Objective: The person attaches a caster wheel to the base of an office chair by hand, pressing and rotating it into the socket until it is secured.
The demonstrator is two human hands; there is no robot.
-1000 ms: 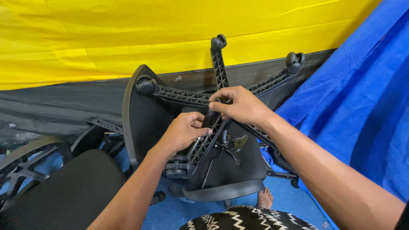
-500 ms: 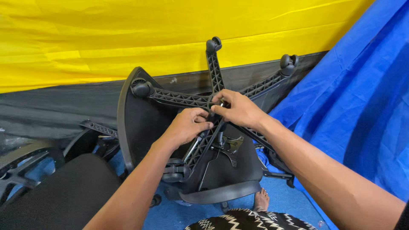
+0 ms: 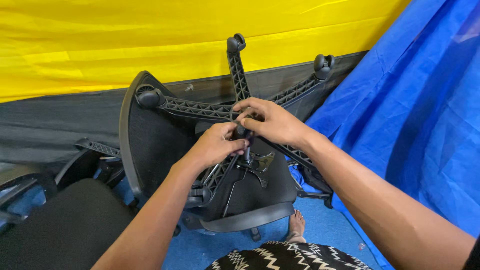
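A person's left hand and right hand meet at the hub of a black five-armed base, which sits wheels-up over an overturned seat on the blue floor. Both hands are curled, fingertips pinching the dark post at the hub. A caster caps the left arm. Yellow cloth hangs behind, blue sheet at right.

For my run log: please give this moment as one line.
left hand: grips centre column | right hand: on hub of star base | chair seat: overturned
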